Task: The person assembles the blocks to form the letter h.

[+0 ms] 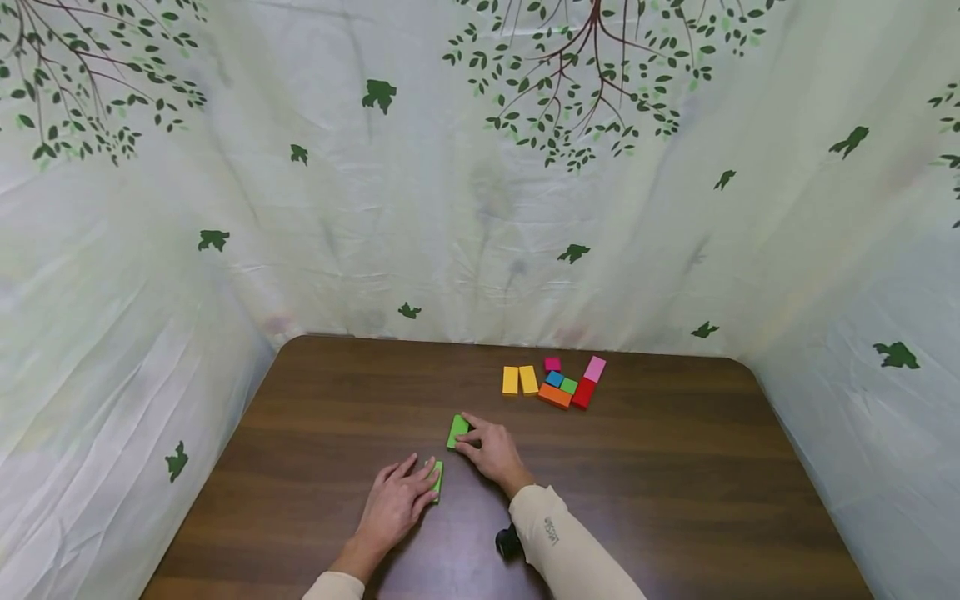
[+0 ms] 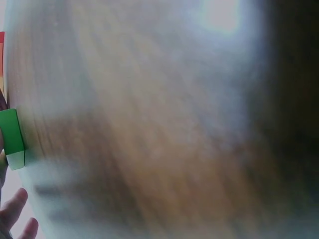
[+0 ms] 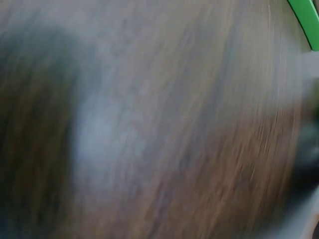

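- Two green blocks lie on the dark wooden table (image 1: 315, 433) near the lower middle of the head view, each one under a hand.
- The left hand (image 1: 397, 498) lies palm down with its fingers nearly straight; the fingertips rest along the nearer green block (image 1: 438, 481), which stands on its thin edge just right of the hand. No curl round the block can be made out.
- In the left wrist view that same block shows as a green slab at the left edge of the frame, with fingertips (image 2: 15, 211) below it in the lower left corner; the rest is blurred wood grain.
- The right hand (image 1: 487, 448) sits just above and to the right of the left hand. Its thumb and forefinger pinch the farther green block (image 1: 457, 431), which lies flat at a slight slant at the hand's left side.
- The right wrist view is heavily blurred; only a green edge of that block shows in the upper right corner.
- The two green blocks are near each other but apart.
- Higher and right of centre in the head view lies a cluster of blocks: two yellow blocks (image 1: 519, 380) side by side, then a magenta block (image 1: 552, 363), a blue block (image 1: 554, 378), a small green block (image 1: 569, 386), an orange block (image 1: 555, 396), a red block (image 1: 583, 392) and a pink block (image 1: 595, 368), packed closely.
- A leaf-printed cloth (image 1: 480, 183) hangs behind and at both sides.
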